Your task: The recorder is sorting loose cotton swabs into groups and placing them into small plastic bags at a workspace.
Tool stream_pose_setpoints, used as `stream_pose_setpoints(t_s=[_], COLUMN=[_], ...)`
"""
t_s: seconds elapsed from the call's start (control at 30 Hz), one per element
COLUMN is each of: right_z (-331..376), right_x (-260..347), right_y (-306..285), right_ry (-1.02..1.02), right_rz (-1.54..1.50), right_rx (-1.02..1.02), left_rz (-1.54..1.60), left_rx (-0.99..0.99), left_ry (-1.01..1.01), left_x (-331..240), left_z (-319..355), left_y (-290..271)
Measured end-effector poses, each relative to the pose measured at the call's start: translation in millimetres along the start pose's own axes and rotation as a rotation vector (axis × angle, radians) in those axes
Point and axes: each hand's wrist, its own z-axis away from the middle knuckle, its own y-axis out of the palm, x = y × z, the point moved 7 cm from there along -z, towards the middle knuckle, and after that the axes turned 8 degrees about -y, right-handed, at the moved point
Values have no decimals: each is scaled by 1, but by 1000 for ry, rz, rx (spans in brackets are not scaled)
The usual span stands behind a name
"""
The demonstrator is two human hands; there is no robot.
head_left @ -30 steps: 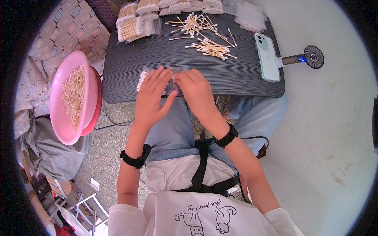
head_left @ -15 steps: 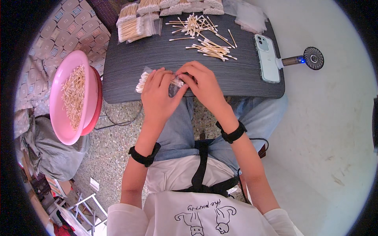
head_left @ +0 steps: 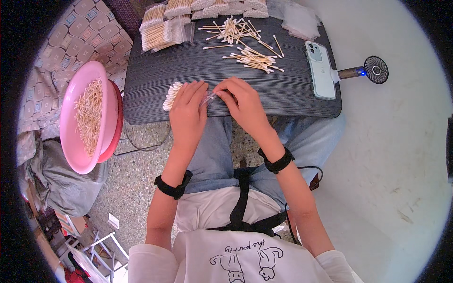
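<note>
Dark tabletop [head_left: 151, 70], near edge: L hand [head_left: 188, 106] lies over cotton swabs [head_left: 172, 96], fingers' grip unclear, R hand [head_left: 243, 99] pinches clear bag [head_left: 207, 98] just beside; prob. best press swabs lightly & flat w/ L, draw film taut w/ R.

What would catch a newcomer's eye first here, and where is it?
Probably the pink basin at the left, holding thin pale sticks. On the dark table, at its near edge, the left hand covers bundled cotton swabs while the right hand pinches a clear plastic bag. Beyond them, loose cotton swabs lie scattered.
</note>
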Motion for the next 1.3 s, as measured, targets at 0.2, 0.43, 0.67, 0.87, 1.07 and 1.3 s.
stream_pose_setpoints(t_s=[0.2,0.43,0.67,0.87,1.07,1.3], right_z=[2,2,2,4,3,-3], right_x=[-1,-1,3,6,12,-15], right_y=[-1,-1,-2,1,-8,-45], right_ry=[13,8,-34,-20,-87,-62], right_rz=[-40,-37,0,-2,145,587], right_rx=[-10,-5,-8,13,-17,-77], left_rz=[-24,7,-3,-105,-231,-212], left_rx=[10,54,70,93,63,86], left_ry=[48,3,23,57,73,106], left_x=[-3,1,0,-1,13,-1], left_z=[1,0,1,-1,-7,-21], left_y=[0,1,2,5,5,-4])
